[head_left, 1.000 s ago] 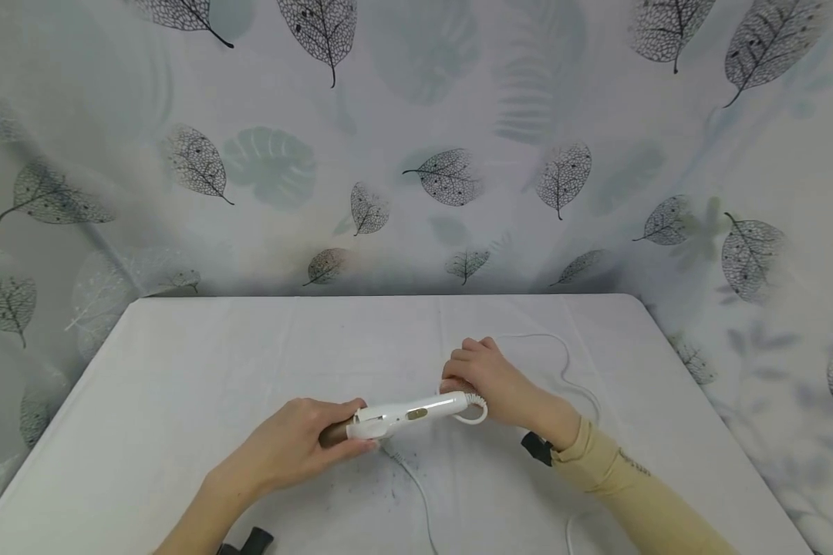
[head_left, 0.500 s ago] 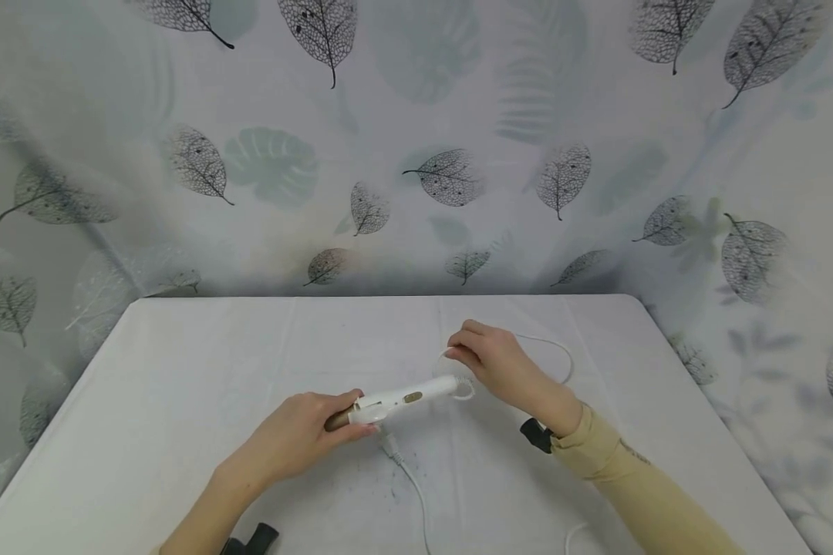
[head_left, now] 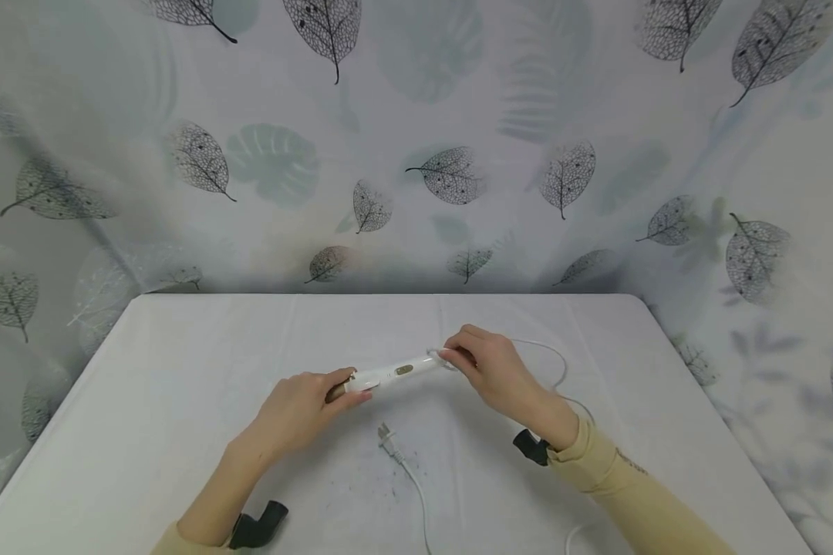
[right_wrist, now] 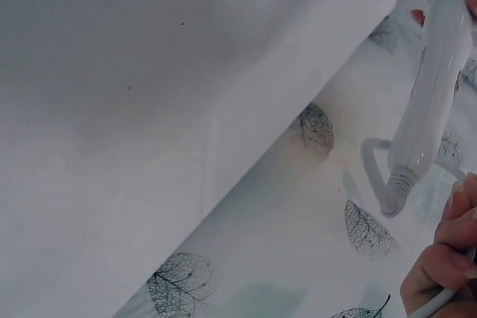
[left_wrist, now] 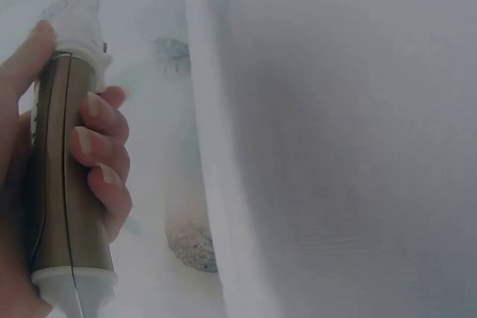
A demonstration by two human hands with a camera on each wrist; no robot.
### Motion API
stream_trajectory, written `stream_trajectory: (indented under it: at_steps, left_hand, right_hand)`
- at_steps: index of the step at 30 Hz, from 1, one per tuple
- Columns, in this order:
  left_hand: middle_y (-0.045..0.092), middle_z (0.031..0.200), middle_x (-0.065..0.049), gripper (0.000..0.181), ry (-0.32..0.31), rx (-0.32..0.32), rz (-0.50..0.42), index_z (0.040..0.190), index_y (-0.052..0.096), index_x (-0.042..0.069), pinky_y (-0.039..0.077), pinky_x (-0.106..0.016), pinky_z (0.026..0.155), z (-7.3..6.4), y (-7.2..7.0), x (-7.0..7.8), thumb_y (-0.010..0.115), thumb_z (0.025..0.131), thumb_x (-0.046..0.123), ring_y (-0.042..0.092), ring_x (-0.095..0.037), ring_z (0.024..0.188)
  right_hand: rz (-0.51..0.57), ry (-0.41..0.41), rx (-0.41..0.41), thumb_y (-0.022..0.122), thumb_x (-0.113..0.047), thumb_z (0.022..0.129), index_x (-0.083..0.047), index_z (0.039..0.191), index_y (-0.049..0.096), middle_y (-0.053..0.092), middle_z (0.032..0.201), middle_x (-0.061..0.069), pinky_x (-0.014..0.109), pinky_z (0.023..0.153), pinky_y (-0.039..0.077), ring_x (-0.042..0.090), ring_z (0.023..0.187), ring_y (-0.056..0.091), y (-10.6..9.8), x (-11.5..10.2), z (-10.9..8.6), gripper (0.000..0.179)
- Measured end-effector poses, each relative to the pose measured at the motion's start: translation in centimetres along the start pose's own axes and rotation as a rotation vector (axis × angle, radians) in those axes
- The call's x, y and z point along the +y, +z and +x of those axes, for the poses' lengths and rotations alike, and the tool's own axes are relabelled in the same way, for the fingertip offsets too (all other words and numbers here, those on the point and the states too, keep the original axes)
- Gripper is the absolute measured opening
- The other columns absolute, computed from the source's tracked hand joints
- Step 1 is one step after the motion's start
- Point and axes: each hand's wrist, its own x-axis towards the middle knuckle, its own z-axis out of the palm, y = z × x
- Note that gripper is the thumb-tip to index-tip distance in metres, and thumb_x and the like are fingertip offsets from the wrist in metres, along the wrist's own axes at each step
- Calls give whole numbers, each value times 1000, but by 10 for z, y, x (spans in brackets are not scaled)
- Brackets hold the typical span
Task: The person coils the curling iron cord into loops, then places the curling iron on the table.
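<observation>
My left hand (head_left: 297,412) grips a white curling iron (head_left: 386,376) by its bronze barrel, above the table. In the left wrist view, fingers (left_wrist: 108,124) curl round the barrel (left_wrist: 71,176), with the thumb at its white collar. The white handle (right_wrist: 432,87) points right, toward my right hand (head_left: 496,374). That hand pinches the white cord (right_wrist: 432,304) just off the handle's end. A bend of cord leaves the handle's ribbed sleeve (right_wrist: 399,184). Below the iron, the cord's two-pin plug (head_left: 387,439) lies on the cloth.
A white cloth covers the table (head_left: 215,347), with small dark specks (head_left: 361,482) near the plug. More cord (head_left: 562,362) curves behind the right wrist. Each wrist carries a black mount (head_left: 260,526). A leaf-print curtain (head_left: 403,116) hangs behind the table.
The curling iron has risen away from me in my left hand, uncovering the plug. My right hand first moved up and away along the cord, then came slightly back toward the handle's end.
</observation>
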Motion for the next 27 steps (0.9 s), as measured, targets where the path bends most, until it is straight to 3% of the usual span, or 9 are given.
stream_trajectory:
  at_steps: [2,5,15,22,27]
  left_hand:
    - [25,60,11,41,1,20,12,85,58,20,21,-22,49,3,1,-2,56,95,59,22,-4,52]
    - [25,60,11,48,-12,40,22,73,42,21,21,-22,49,6,1,-6,53,95,63,22,-4,52]
    - [27,58,8,56,-95,64,49,69,41,19,23,-25,48,7,-4,-9,52,93,68,27,-8,50]
    - [32,58,7,56,-150,114,45,71,46,19,27,-26,47,8,-8,-13,47,94,70,30,-9,49]
    - [33,57,7,57,-164,141,33,72,46,19,27,-26,47,9,-10,-16,44,95,71,30,-9,49]
  right_hand:
    - [20,-5,13,68,-13,95,-8,90,70,54,75,-6,21,55,39,2,61,41,1,-1,0,7]
    - [61,-1,20,68,-13,95,-9,90,70,52,73,-7,21,55,39,2,61,41,2,-3,-1,6]
    - [83,55,-15,65,-9,97,-7,98,70,53,74,-7,20,52,43,-1,58,46,6,-4,-8,6]
    - [28,45,35,68,-8,95,-9,94,73,61,74,-8,19,53,42,0,61,48,5,1,-14,5]
    - [95,42,-32,68,-3,93,-8,104,75,60,76,-10,20,56,43,0,62,46,3,8,-21,14]
